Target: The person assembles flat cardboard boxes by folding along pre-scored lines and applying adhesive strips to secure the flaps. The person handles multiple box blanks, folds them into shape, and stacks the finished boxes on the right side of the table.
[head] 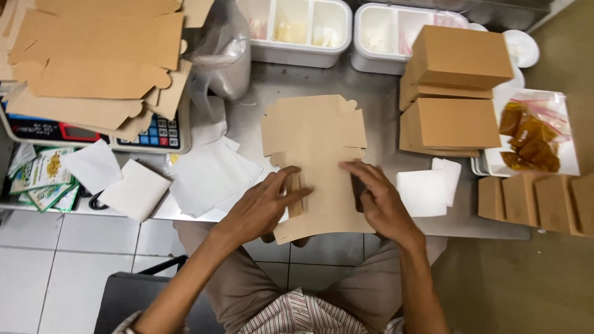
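A flat brown cardboard box blank (318, 154) lies on the steel counter (383, 102) in front of me, its near end hanging over the counter's front edge. My left hand (263, 207) presses on its left side, fingers bent over a raised side flap. On the blank's right side my right hand (380, 204) lies with curled fingers, folding up that flap. Both hands grip the same blank.
A stack of flat blanks (99, 55) rests on a scale (93, 133) at the left. Folded brown boxes (455, 93) stand stacked on the right, with more (535, 201) at the right edge. White paper sheets (210, 173), white bins (300, 31) and sauce packets (532, 136) surround them.
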